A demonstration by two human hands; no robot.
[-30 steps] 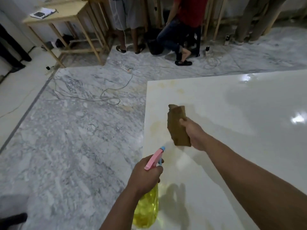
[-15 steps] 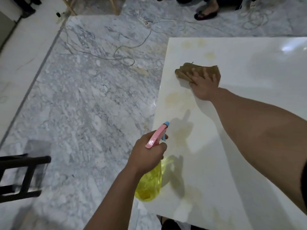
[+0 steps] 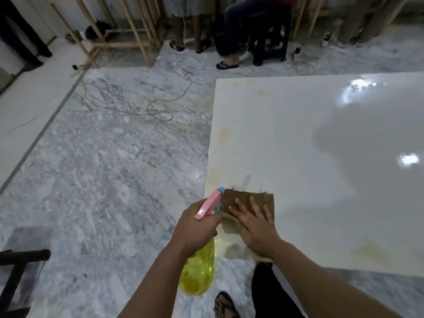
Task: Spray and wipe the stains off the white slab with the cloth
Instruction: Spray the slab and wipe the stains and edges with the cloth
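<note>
Dim indoor light, bright glare spots on the glossy slab (image 3: 298, 134), edges warped.

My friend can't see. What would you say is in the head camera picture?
A person's right hand presses a brown cloth flat on a white slab near its front left corner, while the left hand grips a yellow spray bottle. Yellowish stains show along the slab's left edge.

Brown cloth (image 3: 247, 199), yellow spray bottle (image 3: 198, 274), white slab (image 3: 298, 138), grey-veined marble floor (image 3: 103, 168)

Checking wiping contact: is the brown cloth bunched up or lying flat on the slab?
Flat: the brown cloth lies spread on the white slab, pressed under the right hand, fingers straight.
</note>
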